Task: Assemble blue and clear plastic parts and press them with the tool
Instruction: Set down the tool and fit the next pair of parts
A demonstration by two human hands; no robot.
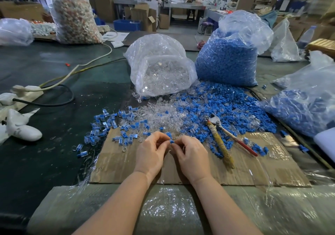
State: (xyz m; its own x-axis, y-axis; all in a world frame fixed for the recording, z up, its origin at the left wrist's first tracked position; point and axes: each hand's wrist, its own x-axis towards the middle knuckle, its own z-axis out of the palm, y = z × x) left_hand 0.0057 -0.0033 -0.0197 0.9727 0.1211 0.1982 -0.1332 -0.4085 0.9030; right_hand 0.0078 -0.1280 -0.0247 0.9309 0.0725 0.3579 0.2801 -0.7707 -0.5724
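My left hand (151,155) and my right hand (190,155) meet over the cardboard sheet (253,173), fingertips together. Between them sits a small blue plastic part (171,141), pinched from both sides; whether a clear part is with it is hidden by the fingers. The pliers tool (220,138), with yellowish wrapped and red handles, lies on the cardboard to the right of my hands. Loose clear parts (163,115) and loose blue parts (226,107) are heaped just beyond my hands. Several joined blue-and-clear pieces (107,124) lie scattered to the left.
A bag of clear parts (161,67) and a bag of blue parts (228,53) stand behind the heaps. Another blue-filled bag (304,107) lies at the right. A power strip with cables (27,91) and white cloth (21,127) sit at the left.
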